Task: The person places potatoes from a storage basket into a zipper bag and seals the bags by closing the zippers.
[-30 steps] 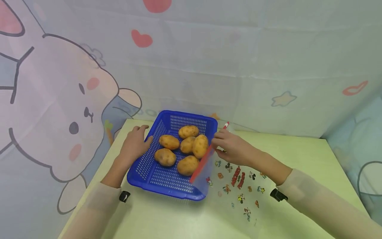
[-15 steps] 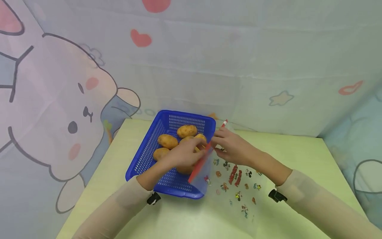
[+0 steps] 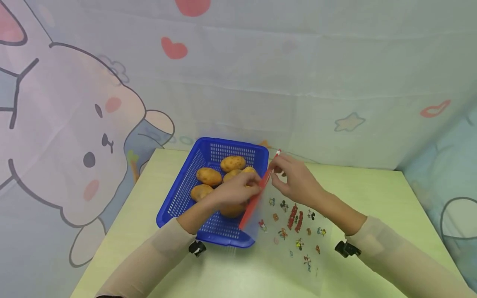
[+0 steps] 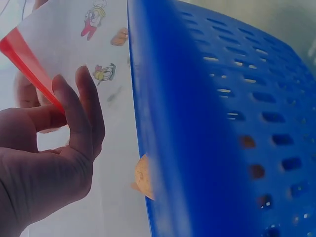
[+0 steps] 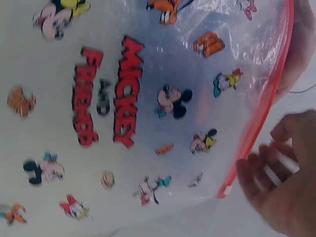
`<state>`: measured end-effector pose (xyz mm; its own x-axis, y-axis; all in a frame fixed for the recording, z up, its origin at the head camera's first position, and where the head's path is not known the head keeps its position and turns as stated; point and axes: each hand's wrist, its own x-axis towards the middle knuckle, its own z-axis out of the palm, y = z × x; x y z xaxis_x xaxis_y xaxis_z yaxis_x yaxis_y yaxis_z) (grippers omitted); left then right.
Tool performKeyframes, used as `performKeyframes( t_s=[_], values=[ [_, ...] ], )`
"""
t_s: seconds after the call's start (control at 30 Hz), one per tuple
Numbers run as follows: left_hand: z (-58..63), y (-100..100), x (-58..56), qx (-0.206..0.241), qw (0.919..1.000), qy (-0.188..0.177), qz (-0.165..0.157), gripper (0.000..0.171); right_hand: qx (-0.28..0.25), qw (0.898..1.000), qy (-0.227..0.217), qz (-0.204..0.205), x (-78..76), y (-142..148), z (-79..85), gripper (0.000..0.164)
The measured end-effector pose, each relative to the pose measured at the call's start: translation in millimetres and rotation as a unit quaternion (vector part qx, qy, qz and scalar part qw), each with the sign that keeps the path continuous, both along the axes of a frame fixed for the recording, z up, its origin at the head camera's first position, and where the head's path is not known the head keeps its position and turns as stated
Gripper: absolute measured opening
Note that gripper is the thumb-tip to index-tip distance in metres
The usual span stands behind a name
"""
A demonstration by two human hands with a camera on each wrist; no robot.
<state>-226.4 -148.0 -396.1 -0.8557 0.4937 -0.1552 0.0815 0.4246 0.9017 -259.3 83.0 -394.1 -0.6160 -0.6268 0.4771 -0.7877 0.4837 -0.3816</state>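
Note:
A clear zip bag (image 3: 294,256) printed with cartoon figures lies to the right of the basket, its red zip strip (image 3: 249,215) overlapping the basket's right side. My left hand (image 3: 236,191) pinches the strip near its middle; in the left wrist view the thumb and forefinger (image 4: 73,116) meet at the red edge. Close to the strip's far end is my right hand (image 3: 298,180), thumb apart from the loosely bent fingers. The right wrist view shows those fingertips right at the strip, near a small white slider (image 5: 227,190). Part of the strip is hidden behind the left fingers.
A blue plastic basket (image 3: 238,143) with several potatoes (image 3: 232,164) stands on the pale green table (image 3: 372,207), left of the bag. The left forearm crosses over its near side. A printed curtain (image 3: 316,74) hangs behind the table.
My left hand has moved from the basket's left rim across the potatoes to the bag's red strip. The right hand has loosened from the strip and shifted slightly right, its thumb now apart.

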Motion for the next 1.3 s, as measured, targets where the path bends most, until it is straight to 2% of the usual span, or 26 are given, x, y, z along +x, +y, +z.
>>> performKeyframes(
  t_s=[0.07,0.13,0.23,0.3,0.4,0.47,0.57,0.63,0.7,0.8,0.9,1.0,1.17,1.3],
  values=[
    [-0.9,0.8,-1.0,0.008,0.9999,-0.007,0.000,0.021,-0.019,0.998,-0.054,-0.040,1.5,-1.3,-3.7,0.009],
    [-1.5,1.7,-0.7,0.014,0.9998,-0.014,0.002,0.023,-0.021,0.991,-0.116,-0.069,4.3,-3.1,-8.1,0.019],
    [-3.5,3.1,-0.4,0.015,0.9998,-0.015,0.003,0.025,-0.021,0.976,-0.199,-0.087,10.9,-6.2,-13.9,0.029],
    [-5.6,4.0,0.1,0.017,0.9997,-0.019,0.004,0.024,-0.032,0.965,-0.245,-0.091,15.1,-8.1,-15.7,0.027],
    [-9.3,5.5,-0.1,0.026,0.9993,-0.025,0.003,0.017,-0.054,0.952,-0.288,-0.093,18.8,-9.6,-14.1,0.018],
    [-11.0,6.5,-0.2,0.040,0.9986,-0.034,0.005,0.013,-0.058,0.948,-0.298,-0.096,19.0,-8.9,-10.4,0.015],
    [-11.3,6.8,-0.1,0.041,0.9989,-0.016,0.017,0.011,-0.043,0.952,-0.283,-0.104,18.6,-4.7,-1.4,0.016],
    [-10.2,5.7,-0.6,0.006,0.9988,0.038,0.031,0.011,-0.028,0.960,-0.255,-0.112,18.9,0.5,5.3,0.017],
    [-8.7,2.9,-1.6,-0.036,0.9935,0.097,0.048,0.010,-0.016,0.969,-0.216,-0.120,20.2,7.9,11.0,0.018],
    [-7.0,-4.1,-3.9,-0.087,0.9813,0.157,0.069,0.012,0.006,0.979,-0.144,-0.143,24.0,22.3,18.0,0.016],
    [-5.5,-12.6,-5.6,-0.102,0.9796,0.158,0.072,0.013,0.023,0.983,-0.077,-0.167,26.8,38.3,23.1,0.015],
    [-3.4,-19.7,-6.8,-0.133,0.9766,0.155,0.069,0.012,0.023,0.982,-0.038,-0.186,29.0,54.6,29.0,0.014],
    [0.6,-23.0,-7.2,-0.158,0.9779,0.126,0.052,0.012,0.020,0.980,-0.022,-0.197,31.6,77.0,36.9,0.016],
    [2.8,-21.8,-7.1,-0.188,0.9712,0.139,0.045,0.013,0.027,0.981,-0.019,-0.194,34.3,86.8,39.2,0.019]
  ],
)
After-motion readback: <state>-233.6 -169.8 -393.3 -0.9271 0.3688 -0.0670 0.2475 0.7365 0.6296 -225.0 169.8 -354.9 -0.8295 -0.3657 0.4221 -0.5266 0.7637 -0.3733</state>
